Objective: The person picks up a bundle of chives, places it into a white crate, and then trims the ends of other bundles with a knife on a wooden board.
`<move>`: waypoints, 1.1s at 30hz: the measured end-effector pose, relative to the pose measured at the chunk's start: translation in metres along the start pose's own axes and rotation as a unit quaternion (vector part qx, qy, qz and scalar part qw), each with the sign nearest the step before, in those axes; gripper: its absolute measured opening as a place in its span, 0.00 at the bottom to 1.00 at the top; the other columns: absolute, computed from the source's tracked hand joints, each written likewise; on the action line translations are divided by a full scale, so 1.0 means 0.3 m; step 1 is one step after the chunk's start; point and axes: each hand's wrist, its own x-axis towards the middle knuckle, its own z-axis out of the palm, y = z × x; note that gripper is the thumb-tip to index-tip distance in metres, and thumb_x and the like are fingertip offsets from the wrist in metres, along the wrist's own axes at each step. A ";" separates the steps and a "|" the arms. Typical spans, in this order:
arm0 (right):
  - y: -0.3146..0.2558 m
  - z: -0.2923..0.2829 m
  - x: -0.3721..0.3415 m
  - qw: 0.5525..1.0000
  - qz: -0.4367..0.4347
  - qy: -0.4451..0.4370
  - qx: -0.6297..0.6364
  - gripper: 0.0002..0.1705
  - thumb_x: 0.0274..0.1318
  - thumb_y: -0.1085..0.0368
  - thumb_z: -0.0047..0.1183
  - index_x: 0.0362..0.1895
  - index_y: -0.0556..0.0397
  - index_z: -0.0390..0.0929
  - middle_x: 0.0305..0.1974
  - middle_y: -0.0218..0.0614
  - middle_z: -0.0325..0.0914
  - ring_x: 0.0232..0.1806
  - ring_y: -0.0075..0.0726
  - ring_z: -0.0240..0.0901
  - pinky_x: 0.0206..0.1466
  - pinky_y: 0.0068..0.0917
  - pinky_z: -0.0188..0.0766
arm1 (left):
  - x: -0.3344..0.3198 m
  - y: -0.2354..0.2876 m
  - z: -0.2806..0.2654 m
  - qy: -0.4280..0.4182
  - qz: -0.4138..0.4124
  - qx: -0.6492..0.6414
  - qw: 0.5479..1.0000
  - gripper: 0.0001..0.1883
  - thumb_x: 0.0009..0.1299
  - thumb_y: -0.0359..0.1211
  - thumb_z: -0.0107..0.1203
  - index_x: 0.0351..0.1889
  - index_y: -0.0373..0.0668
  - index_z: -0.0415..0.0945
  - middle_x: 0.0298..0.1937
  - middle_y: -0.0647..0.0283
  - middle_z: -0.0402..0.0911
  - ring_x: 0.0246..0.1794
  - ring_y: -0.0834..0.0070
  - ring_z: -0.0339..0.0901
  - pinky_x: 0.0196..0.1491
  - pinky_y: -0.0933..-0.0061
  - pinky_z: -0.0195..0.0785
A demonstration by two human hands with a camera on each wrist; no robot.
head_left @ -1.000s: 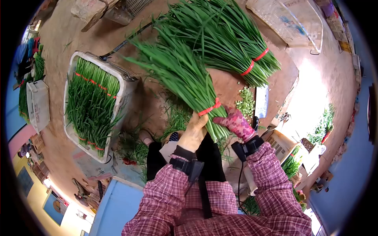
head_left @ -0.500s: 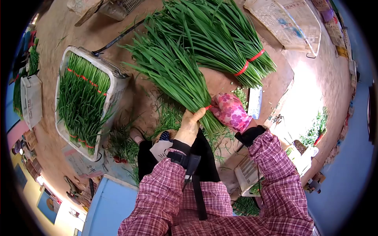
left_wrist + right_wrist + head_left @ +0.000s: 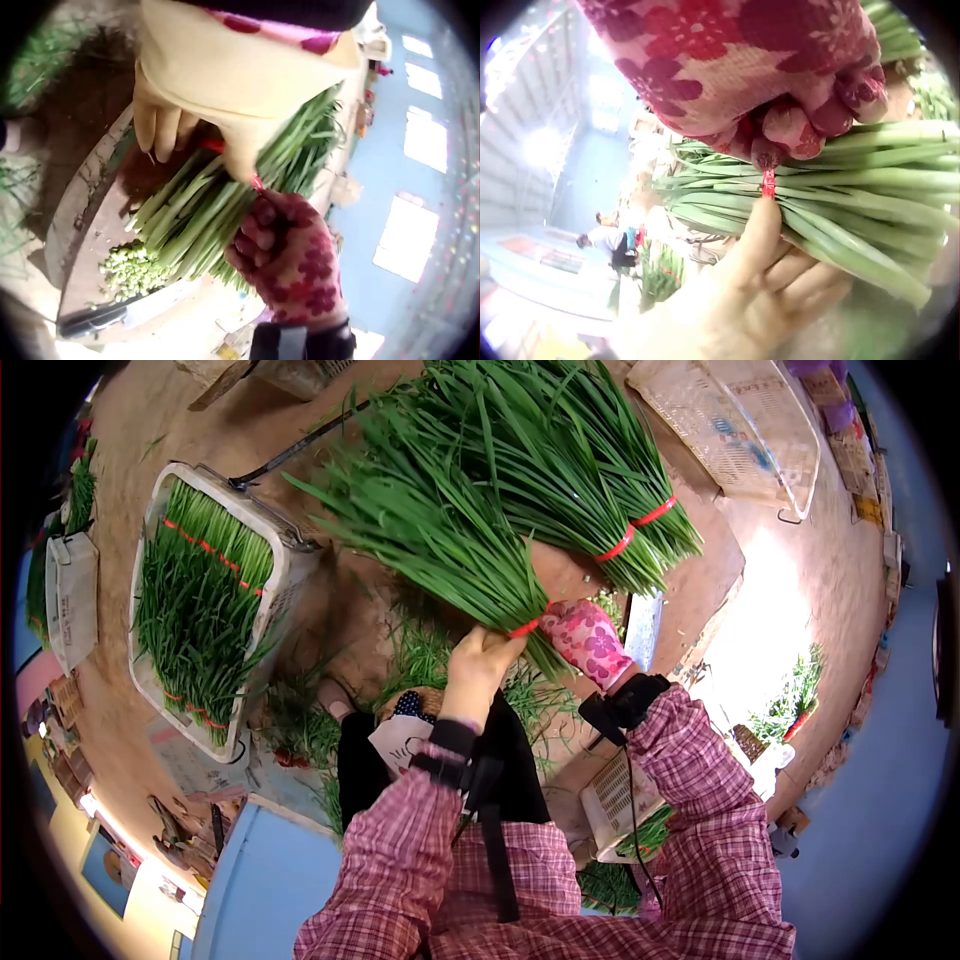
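Note:
A bunch of garlic chives (image 3: 430, 545) slants across the work surface, its leaves toward the upper left. My left hand (image 3: 478, 675), in a cream glove, grips it near the cut ends. The left thumb (image 3: 241, 154) presses by a red band (image 3: 525, 628) that wraps the stalks. My right hand (image 3: 585, 640), in a pink flowered glove, has its fingers curled and pinches the band at the side of the bunch. In the right wrist view the band (image 3: 769, 184) shows between the fingertips of both hands. The stalk ends hang past the hands.
Two banded chive bunches (image 3: 590, 490) lie beyond. Chopped stalk pieces (image 3: 135, 270) and a knife (image 3: 94, 321) lie beside the stalks. A white crate (image 3: 285, 555) of chives stands left, another crate (image 3: 740, 430) at the upper right. Loose leaves (image 3: 425, 650) litter the floor.
My right hand has turned and moved up from the stalk ends to the band, its fingers now curled. The bunch and my left hand have shifted slightly up and to the left.

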 end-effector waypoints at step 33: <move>-0.085 -0.133 0.036 0.929 -0.136 0.078 -0.334 0.07 0.57 0.62 0.54 0.36 0.50 0.79 0.27 0.36 0.79 0.31 0.47 0.79 0.35 0.42 0.72 | 0.153 0.099 0.093 0.080 0.456 0.349 0.815 0.44 0.54 0.22 0.68 0.73 0.56 0.70 0.34 0.76 0.86 0.53 0.72 0.80 0.79 0.38 0.41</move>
